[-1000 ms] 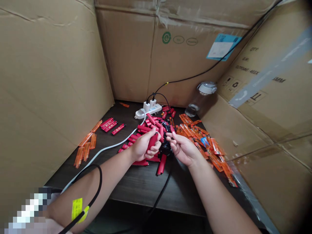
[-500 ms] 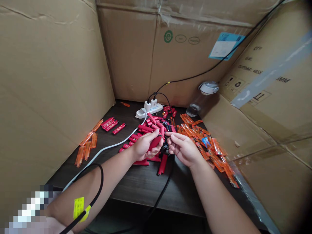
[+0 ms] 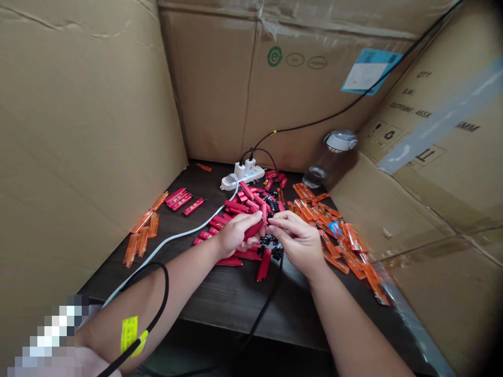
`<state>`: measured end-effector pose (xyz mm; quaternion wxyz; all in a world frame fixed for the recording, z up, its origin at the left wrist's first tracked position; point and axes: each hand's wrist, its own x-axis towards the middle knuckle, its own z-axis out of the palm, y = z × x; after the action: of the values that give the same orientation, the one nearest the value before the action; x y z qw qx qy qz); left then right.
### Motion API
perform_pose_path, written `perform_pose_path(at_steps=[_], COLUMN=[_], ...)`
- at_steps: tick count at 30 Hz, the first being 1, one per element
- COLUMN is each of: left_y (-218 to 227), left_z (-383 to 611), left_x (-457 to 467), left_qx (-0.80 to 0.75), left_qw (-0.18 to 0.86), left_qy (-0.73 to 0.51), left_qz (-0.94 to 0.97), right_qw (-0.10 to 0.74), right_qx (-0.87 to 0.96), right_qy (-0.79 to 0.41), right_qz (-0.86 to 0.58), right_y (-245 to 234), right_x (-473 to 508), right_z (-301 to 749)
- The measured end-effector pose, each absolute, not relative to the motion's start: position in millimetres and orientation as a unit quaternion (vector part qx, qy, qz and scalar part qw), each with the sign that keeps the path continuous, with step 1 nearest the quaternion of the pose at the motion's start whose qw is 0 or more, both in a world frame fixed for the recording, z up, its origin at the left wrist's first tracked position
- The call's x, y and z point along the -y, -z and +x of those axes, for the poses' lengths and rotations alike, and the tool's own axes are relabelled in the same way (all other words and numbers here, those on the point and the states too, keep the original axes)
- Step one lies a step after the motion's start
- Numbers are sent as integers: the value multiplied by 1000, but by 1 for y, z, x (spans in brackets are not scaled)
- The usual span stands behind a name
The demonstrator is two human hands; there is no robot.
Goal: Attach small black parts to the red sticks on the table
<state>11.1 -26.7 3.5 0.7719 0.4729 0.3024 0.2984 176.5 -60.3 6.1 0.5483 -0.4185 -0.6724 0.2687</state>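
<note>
My left hand (image 3: 234, 234) is closed around a red lighter-shaped casing (image 3: 253, 229), held over a heap of red casings (image 3: 241, 201) on a dark table (image 3: 228, 298). My right hand (image 3: 299, 240) meets it from the right, its fingertips pinched at the casing's end on a small part too tiny to name. Small black parts (image 3: 271, 242) lie under both hands. A pile of orange translucent pieces (image 3: 334, 230) spreads to the right of my right hand.
Cardboard boxes (image 3: 78, 131) wall the table on the left, back and right. A white power strip (image 3: 241, 177) with two plugs sits at the back, a clear bottle (image 3: 330, 157) beside it. Finished red pieces (image 3: 183, 200) and orange pieces (image 3: 141, 235) lie left. A black cable (image 3: 267, 298) runs off the front edge.
My right hand has moved left until its fingertips touch the end of the red casing in my left hand. Both hands have drawn closer together over the heap.
</note>
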Motion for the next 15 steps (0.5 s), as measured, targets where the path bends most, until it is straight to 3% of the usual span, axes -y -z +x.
perform_pose_path(at_steps=[7, 15], left_y=[-4, -5], left_z=[12, 12], left_x=[27, 28], left_qx=[-302, -292], left_qw=[751, 732], left_qy=[-307, -304], left_qz=[500, 535], right_qw=[585, 587], right_qx=[584, 612], right_qy=[-357, -318], right_qz=[-436, -424], right_y=[-10, -11], right_x=[66, 68], right_z=[170, 170])
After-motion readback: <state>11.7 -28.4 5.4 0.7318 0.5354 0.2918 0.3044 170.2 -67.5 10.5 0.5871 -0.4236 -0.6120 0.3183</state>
